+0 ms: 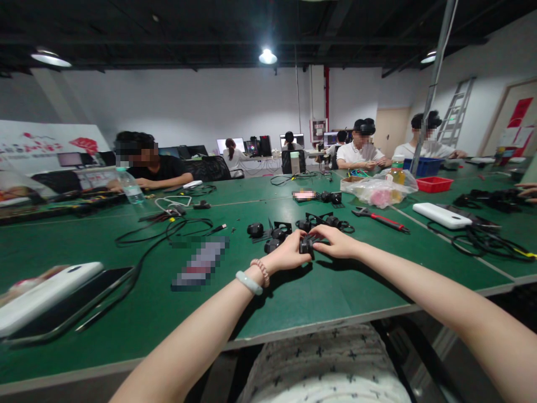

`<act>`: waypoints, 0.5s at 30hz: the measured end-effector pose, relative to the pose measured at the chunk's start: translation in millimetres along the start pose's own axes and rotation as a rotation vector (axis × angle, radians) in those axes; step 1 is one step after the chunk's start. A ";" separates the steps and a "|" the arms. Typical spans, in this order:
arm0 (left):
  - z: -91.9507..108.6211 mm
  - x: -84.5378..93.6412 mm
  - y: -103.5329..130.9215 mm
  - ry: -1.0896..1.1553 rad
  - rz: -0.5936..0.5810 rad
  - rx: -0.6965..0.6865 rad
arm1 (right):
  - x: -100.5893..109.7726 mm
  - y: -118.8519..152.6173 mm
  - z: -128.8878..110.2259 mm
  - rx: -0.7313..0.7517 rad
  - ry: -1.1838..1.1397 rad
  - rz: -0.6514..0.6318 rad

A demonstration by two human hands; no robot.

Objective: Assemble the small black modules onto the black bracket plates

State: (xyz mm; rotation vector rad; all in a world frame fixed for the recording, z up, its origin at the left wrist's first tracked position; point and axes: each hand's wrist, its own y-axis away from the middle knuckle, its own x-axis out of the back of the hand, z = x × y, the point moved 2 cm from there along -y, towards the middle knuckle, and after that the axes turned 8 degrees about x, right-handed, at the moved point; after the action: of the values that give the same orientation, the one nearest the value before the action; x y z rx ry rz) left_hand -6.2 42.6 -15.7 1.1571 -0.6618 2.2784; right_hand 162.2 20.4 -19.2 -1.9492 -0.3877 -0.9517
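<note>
Both hands meet at a small black part [307, 244] just above the green table [335, 291]. My left hand [289, 252], with a jade bangle and a beaded bracelet on its wrist, grips the part from the left. On the right side, my right hand [334, 242] has its fingers closed on the same part. Several similar black parts with brackets lie close behind, among them a round one [255, 229] on the left and a group [333, 221] behind my right hand. Fine details of the held part are too small to tell.
Pliers with red handles [384, 219] and a white power bank [442, 215] lie to the right. Behind them are a plastic bag [377, 191] and a red tray [434, 184]. Cables [168, 229], a phone [201, 263] and a white device [50, 296] lie left. People sit across the table.
</note>
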 end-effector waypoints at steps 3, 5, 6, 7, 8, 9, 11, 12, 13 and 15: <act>1.0 0.4 0.0 -0.008 0.006 -0.004 | 4.7 1.1 -6.2 0.084 0.011 -0.021; 1.4 0.3 0.1 -0.010 0.012 -0.001 | 4.9 1.3 -8.3 0.119 0.031 -0.041; 1.4 0.2 0.1 -0.010 0.014 0.001 | 4.1 1.3 -8.6 0.128 0.043 -0.053; 1.4 0.1 0.1 -0.010 0.014 0.004 | 3.0 1.1 -8.6 0.132 0.056 -0.063; 1.3 -0.1 0.2 -0.009 0.014 0.006 | 1.7 0.8 -8.4 0.133 0.068 -0.071; 1.1 -0.2 0.2 -0.006 0.014 0.008 | 0.3 0.4 -7.9 0.130 0.078 -0.076; 0.8 -0.2 0.2 0.000 0.017 0.011 | -2.3 -0.5 -6.8 0.119 0.092 -0.082; 0.7 -0.1 0.2 0.003 0.019 0.011 | -3.4 -0.8 -6.3 0.113 0.098 -0.085; 0.7 -0.1 0.0 0.006 0.022 0.009 | -4.1 -1.0 -6.0 0.106 0.104 -0.087; 0.8 -0.1 -0.2 0.011 0.025 0.001 | -4.8 -1.0 -5.7 0.096 0.109 -0.088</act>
State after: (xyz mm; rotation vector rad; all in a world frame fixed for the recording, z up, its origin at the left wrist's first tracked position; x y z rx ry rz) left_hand -5.5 42.3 -15.3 1.1424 -0.6749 2.3047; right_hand 155.8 16.7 -20.5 -1.7977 -0.4506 -1.0716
